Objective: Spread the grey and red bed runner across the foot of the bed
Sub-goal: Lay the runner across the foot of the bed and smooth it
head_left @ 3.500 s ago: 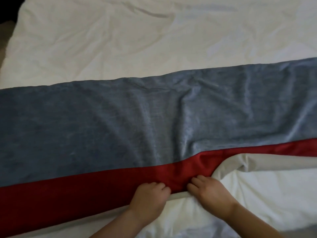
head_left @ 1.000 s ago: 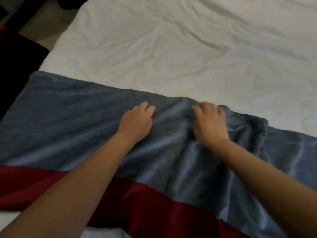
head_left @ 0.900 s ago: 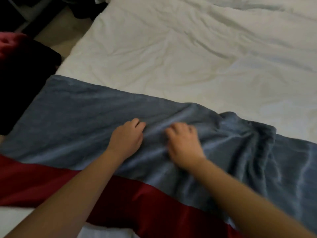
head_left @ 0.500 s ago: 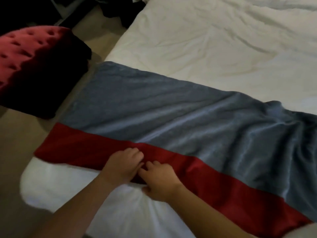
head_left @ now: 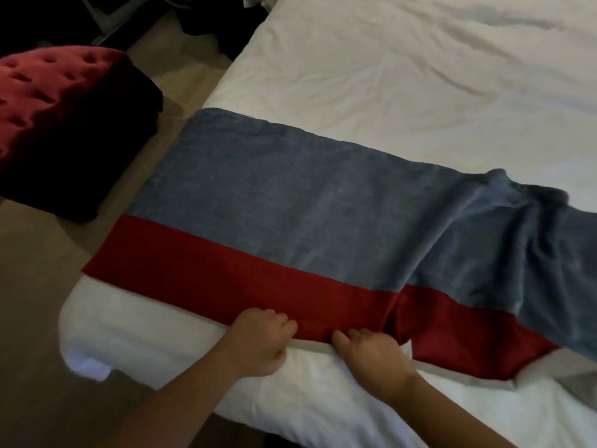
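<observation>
While the grey and red bed runner (head_left: 290, 205) lies across the white bed (head_left: 387, 76), left hand (head_left: 258, 342) and right hand (head_left: 374, 358), close together, grip its near red edge with curled fingers.

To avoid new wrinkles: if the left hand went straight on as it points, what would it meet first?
The left hand grips the near edge of the red band; straight on, it would cross that band, then probably the grey part. Nothing else shows there.

Left hand (head_left: 258, 342), right hand (head_left: 373, 360) together, fingers (head_left: 344, 336) pinching bed runner (head_left: 290, 221)
</observation>
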Demonstrator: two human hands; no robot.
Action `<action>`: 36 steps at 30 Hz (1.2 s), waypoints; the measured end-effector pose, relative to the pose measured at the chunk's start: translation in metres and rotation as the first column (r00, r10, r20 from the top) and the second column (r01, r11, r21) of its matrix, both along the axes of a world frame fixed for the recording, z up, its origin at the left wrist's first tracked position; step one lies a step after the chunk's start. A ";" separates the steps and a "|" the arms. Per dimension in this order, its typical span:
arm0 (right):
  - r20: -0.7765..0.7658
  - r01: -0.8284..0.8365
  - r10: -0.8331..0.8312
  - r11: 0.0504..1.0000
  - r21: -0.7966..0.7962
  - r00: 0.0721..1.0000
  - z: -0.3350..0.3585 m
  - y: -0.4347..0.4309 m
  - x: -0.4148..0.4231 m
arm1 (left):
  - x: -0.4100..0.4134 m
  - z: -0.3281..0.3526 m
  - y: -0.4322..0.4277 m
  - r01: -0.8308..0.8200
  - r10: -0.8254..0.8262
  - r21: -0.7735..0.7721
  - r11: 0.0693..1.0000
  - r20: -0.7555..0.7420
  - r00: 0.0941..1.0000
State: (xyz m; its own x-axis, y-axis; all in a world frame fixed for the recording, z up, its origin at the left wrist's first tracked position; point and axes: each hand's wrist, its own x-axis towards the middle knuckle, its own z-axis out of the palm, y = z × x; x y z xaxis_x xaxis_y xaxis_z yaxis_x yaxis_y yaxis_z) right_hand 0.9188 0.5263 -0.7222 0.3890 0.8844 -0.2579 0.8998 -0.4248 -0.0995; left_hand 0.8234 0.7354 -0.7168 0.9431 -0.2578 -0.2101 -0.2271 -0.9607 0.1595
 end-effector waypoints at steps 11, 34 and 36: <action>0.054 0.154 -0.165 0.975 0.157 0.985 -0.004 -0.082 0.012 | 0.033 -0.003 -0.078 0.004 -0.004 0.019 1.000 0.013 1.000; -0.007 0.325 -0.326 0.940 0.099 0.945 -0.007 -0.277 0.041 | 0.086 -0.014 -0.307 0.098 -0.105 -0.105 0.990 -0.062 0.993; -0.040 0.330 -0.328 0.927 0.179 0.944 -0.010 -0.277 0.040 | 0.092 -0.017 -0.313 0.087 -0.095 -0.107 0.990 -0.071 0.993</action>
